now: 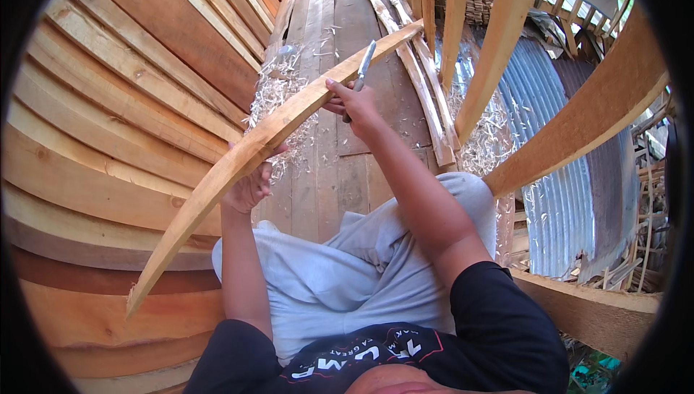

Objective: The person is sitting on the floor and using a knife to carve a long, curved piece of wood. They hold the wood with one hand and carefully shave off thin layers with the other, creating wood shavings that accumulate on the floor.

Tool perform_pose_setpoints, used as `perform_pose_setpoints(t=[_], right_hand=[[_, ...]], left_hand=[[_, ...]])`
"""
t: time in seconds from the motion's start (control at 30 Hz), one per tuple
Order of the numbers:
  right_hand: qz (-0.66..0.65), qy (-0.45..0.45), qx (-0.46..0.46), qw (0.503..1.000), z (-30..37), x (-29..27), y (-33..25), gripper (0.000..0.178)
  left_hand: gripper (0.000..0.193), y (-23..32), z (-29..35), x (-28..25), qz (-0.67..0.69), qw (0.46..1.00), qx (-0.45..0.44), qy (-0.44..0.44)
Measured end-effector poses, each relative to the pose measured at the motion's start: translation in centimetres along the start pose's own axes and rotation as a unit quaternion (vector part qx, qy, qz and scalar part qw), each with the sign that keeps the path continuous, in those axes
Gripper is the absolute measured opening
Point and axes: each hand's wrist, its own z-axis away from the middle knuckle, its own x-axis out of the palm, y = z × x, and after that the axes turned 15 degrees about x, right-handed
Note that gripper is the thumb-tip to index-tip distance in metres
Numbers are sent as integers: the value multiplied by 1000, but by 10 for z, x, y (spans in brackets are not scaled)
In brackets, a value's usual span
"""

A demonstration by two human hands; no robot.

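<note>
A long, pale wooden strip (282, 123) slants across in front of me, its lower end at the left and its far end near the upright posts. My left hand (248, 190) is under the strip's middle, closed around its underside, and the wood hides some of those fingers. In my right hand (356, 108) is a knife (366, 61), its blade pointing up and away from me. The thumb and fingertips of that hand also touch the strip's near edge.
Planked walls (108, 134) rise at the left. Wood shavings (278, 97) litter the floorboards (322, 141). Two pale poles (413, 76) lie to the right. Beyond stand wooden ribs (499, 47) and corrugated metal sheets (553, 148). My legs (340, 271) are folded below the strip.
</note>
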Motion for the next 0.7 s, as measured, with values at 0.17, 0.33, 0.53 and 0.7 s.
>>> perform_pose_setpoints(t=[0.17, 0.33, 0.53, 0.7], right_hand=[[61, -18, -6, 998, 5, -1, 1, 26], [92, -42, 36, 994, 9, -13, -4, 39], [238, -45, -8, 970, 16, -19, -3, 45], [197, -44, 38, 979, 9, -23, -7, 38]], left_hand=[[81, 29, 13, -7, 47, 996, -69, 20], [87, 26, 17, -7, 24, 991, -105, -74], [75, 35, 30, 3, -352, 917, -169, 74], [66, 30, 39, 8, -192, 975, -108, 24]])
